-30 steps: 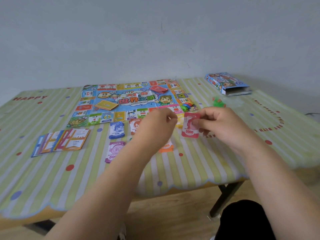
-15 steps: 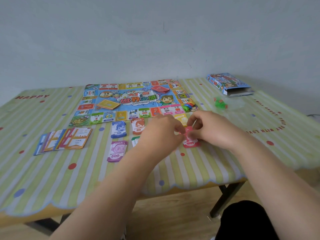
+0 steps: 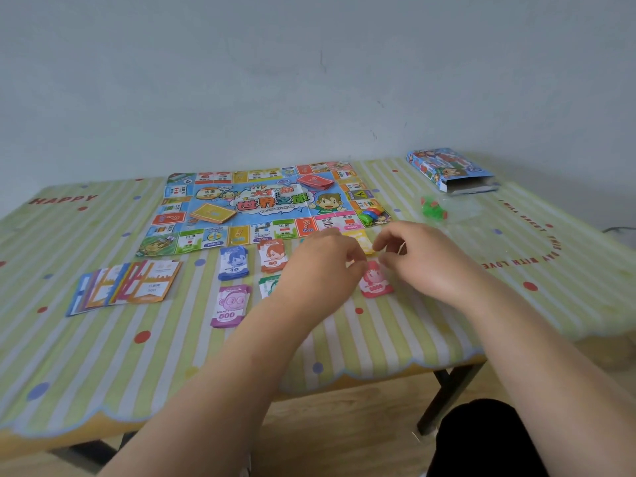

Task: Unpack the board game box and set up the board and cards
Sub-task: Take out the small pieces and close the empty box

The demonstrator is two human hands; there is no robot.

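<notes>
Flat pink paper banknotes (image 3: 377, 287) lie just beneath the right hand (image 3: 425, 258), fingers loosely curled, empty; left hand (image 3: 321, 270) beside them, grip hidden

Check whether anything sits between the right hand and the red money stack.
Nothing visible does. The right hand hovers close to the far right corner of the red money stack; the left hand is at its left edge, not between.

Glossy paper board (image 3: 268, 204) (creased), smooth plastic tablecloth (image 3: 103, 356), cardboard box (image 3: 447, 168).
</notes>
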